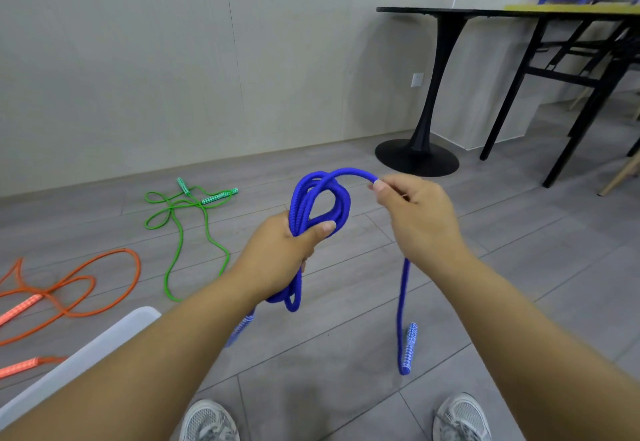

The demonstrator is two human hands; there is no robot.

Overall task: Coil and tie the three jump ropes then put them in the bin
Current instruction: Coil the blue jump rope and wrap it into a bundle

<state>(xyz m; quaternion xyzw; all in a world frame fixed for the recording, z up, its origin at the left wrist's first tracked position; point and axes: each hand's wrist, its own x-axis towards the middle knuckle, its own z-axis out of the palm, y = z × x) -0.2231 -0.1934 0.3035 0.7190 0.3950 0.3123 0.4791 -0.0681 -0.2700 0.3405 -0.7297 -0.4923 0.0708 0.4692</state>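
Note:
My left hand grips a bundle of coils of the blue jump rope, with loops standing above the fist and hanging below it. My right hand pinches one strand of the same rope that arches over from the coils; the rest of that strand hangs down to a blue patterned handle. A second blue handle peeks out under my left forearm. The green jump rope lies uncoiled on the floor at the back left. The orange jump rope lies loose at the far left. A white bin's rim shows at lower left.
A round black pedestal table base stands to the right near the wall. A black-legged table is at the far right. My two grey shoes are at the bottom on the grey tiled floor.

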